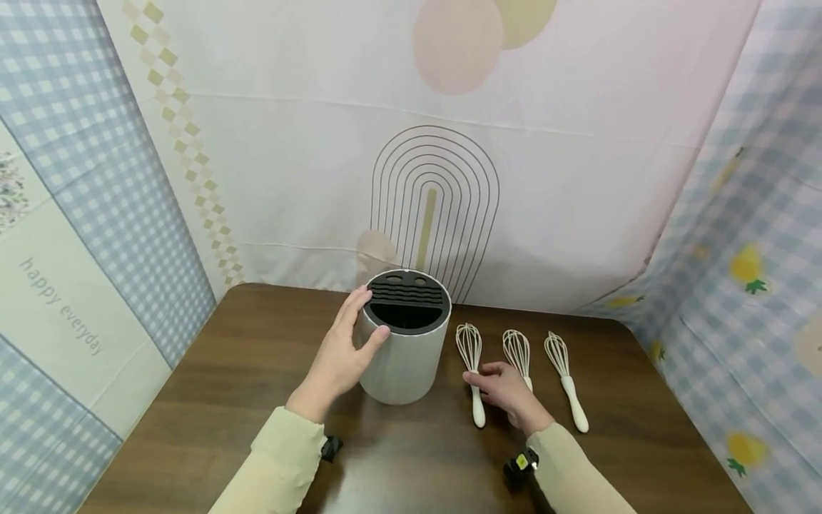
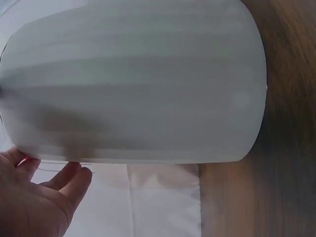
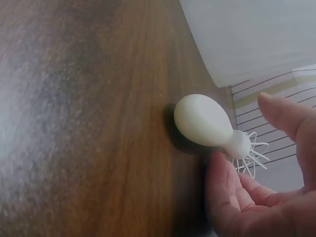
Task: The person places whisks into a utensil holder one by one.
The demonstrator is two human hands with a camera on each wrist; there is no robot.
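A white, round utensil holder (image 1: 404, 364) with a black slotted insert (image 1: 407, 293) stands upright on the table. My left hand (image 1: 340, 357) rests against its left side near the top, thumb by the front rim; in the left wrist view the fingertips (image 2: 79, 180) touch its wall. To the right lie three white whisks, wire ends away from me. My right hand (image 1: 507, 391) is at the left whisk (image 1: 478, 410), and in the right wrist view its thumb stands apart from the handle (image 3: 202, 121) while fingers lie beside it. That hand partly covers the middle whisk (image 1: 516, 350).
The third whisk (image 1: 571, 400) lies farthest right on the brown wooden table (image 1: 398, 464). Behind the table hangs a pale patterned cloth (image 1: 308, 178), close to the holder. Blue checked cloths (image 1: 96, 143) hang at both sides.
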